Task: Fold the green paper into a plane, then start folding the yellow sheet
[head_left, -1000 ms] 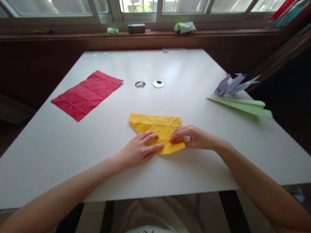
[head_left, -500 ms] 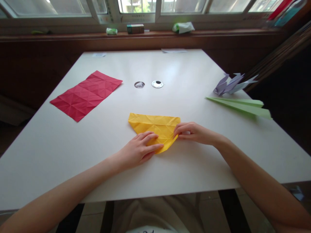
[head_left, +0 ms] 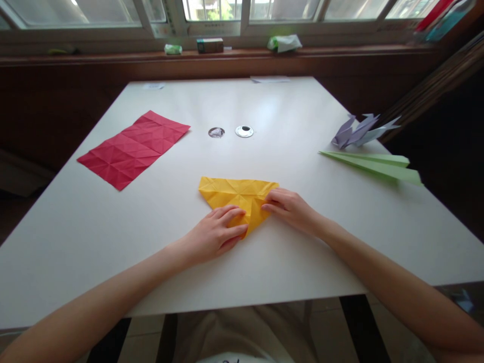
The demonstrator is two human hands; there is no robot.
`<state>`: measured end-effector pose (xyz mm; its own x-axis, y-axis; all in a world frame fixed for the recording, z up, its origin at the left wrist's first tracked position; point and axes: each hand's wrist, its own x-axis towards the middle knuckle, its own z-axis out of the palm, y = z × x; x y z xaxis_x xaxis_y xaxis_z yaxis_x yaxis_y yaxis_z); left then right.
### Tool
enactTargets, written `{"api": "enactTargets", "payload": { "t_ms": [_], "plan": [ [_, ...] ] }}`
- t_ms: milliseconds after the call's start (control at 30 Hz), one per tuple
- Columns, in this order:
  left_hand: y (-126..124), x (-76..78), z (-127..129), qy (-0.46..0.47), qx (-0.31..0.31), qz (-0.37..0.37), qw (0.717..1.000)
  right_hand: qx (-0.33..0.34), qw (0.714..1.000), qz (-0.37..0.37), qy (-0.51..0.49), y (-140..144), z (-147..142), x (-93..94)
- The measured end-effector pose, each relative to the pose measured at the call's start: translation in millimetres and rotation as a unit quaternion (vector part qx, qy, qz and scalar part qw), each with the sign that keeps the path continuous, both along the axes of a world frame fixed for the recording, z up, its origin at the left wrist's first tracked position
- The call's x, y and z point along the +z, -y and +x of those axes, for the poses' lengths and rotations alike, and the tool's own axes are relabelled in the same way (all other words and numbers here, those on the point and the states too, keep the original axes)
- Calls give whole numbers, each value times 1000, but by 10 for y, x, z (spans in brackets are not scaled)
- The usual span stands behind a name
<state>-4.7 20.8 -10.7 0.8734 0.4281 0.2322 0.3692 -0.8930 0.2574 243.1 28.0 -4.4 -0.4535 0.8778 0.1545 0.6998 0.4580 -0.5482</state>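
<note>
A creased sheet of yellow origami paper (head_left: 239,189) lies on the white table in front of me, folded over on its sides toward a point at the near end. My left hand (head_left: 221,229) rests on its lower left part, fingers spread and pressing down near the point. At the right edge, my right hand (head_left: 287,205) has its fingers bent together on the folded-in side of the paper. The fingertips hide part of that edge.
Creased red paper (head_left: 134,148) lies to the left. On the right are a green paper plane (head_left: 374,164) and lilac folded paper birds (head_left: 355,132). Two round holes, one with a metal ring (head_left: 244,131), sit mid-table. A small box (head_left: 210,46) stands on the windowsill.
My right hand has moved left and inward, bringing the paper's right side over, so the raised lower right edge now lies flatter and straighter. My left hand has barely shifted.
</note>
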Motion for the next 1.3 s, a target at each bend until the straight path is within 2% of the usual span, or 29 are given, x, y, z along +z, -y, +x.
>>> {"api": "enactTargets", "payload": {
  "t_ms": [167, 400, 600, 733, 933, 1133, 1233, 1300],
  "plan": [
    [7, -14, 2, -4, 5, 1, 1000, -13, 1000, 21, 11, 3, -15, -20],
    [-10, -13, -13, 3, -2, -6, 1000, 31, 998, 49, -33, 5, -15, 2],
    [76, 73, 25, -13, -40, -18, 999, 45, 998, 29, -16, 55, -31, 17],
    [127, 101, 61, 4, -47, -55, 997, 17, 1000, 10, 12, 69, -66, 22],
    [106, 38, 64, 59, 8, -120, 991, -28, 999, -2, 25, 83, -106, 21],
    [70, 33, 54, 32, 64, -61, 996, -44, 998, 9, 34, 95, -125, -9],
    [71, 77, 49, 10, 52, -41, 998, -38, 998, -4, 46, 107, -126, 36],
    [95, 110, 45, 4, 33, -27, 999, -9, 998, -34, 54, 128, -128, 96]
  ]
}}
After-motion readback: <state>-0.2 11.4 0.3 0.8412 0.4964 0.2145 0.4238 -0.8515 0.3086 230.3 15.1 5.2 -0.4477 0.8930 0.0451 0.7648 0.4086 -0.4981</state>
